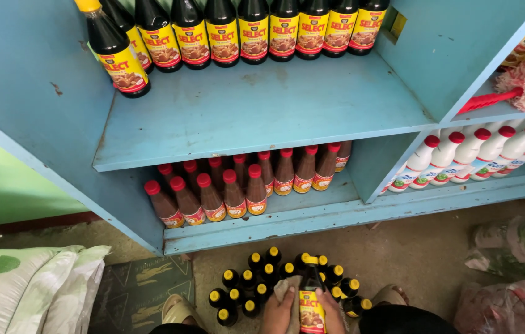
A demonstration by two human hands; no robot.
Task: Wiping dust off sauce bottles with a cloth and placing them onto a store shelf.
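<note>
Head cam, looking straight down: both hands are low in frame, over a cluster of yellow-capped bottles [256, 287] on the floor. Left hand [278, 312] is closed on a cloth [287, 288], right hand [331, 314] wraps a dark sauce bottle [312, 303] with a yellow label. Blue shelf [262, 111] above.

I see a dark glass sauce bottle with a yellow cap and yellow-red label [311, 303] held upright above the floor, a grey cloth [288, 289] pressed against its left side.
</note>
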